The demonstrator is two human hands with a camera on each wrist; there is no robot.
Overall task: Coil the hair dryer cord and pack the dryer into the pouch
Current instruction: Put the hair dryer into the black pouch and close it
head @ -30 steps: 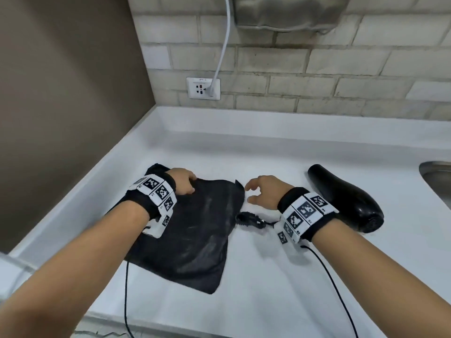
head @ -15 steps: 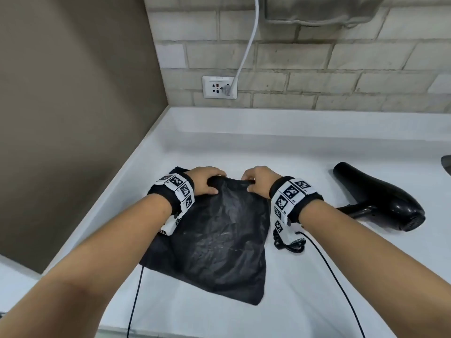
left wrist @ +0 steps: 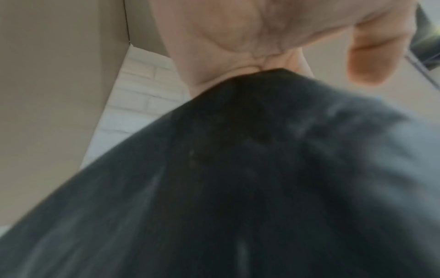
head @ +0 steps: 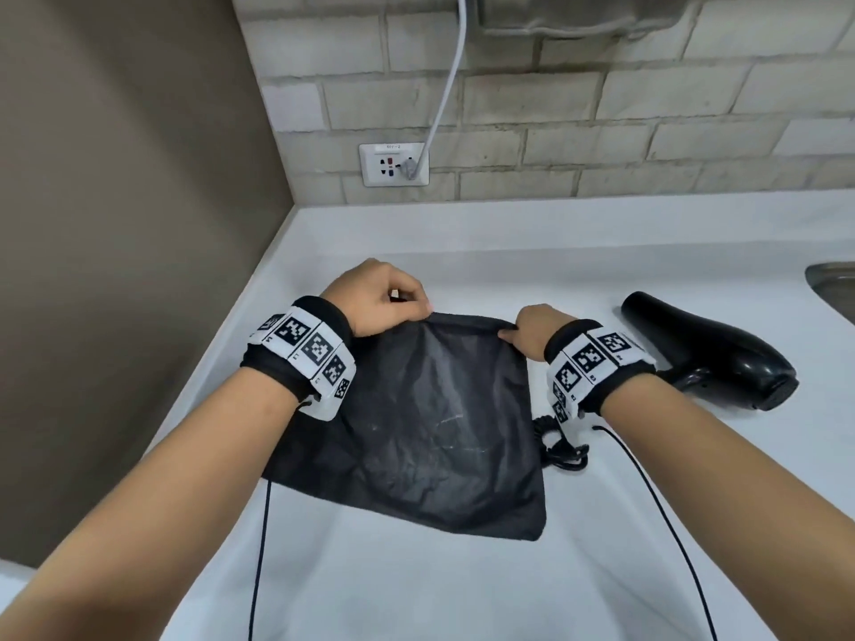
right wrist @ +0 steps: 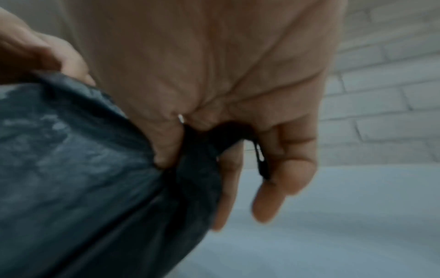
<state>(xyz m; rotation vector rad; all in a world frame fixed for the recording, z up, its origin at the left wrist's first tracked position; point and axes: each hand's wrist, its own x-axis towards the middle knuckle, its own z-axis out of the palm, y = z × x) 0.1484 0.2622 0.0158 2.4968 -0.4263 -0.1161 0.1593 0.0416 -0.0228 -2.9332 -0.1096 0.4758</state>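
A black fabric pouch (head: 430,427) lies on the white counter (head: 462,585), its far top edge lifted a little. My left hand (head: 393,307) pinches the left corner of that edge, and my right hand (head: 523,333) pinches the right corner. The left wrist view shows the pouch (left wrist: 238,178) under my left hand (left wrist: 250,62), blurred. In the right wrist view my right hand (right wrist: 181,154) pinches the pouch (right wrist: 95,178) hem. The black hair dryer (head: 712,351) lies on its side to the right, untouched. Its coiled cord (head: 560,448) sits beside the pouch, under my right wrist.
A brown wall (head: 115,224) borders the counter on the left and a brick wall (head: 601,108) stands behind. A wall socket (head: 393,164) holds a white cable (head: 451,71). A sink rim (head: 833,284) shows at the far right. Thin black wrist-camera cables (head: 666,520) trail toward me.
My right hand moved left from near the cord onto the pouch's top edge. Both hands then raised that edge and spread it taut between them.
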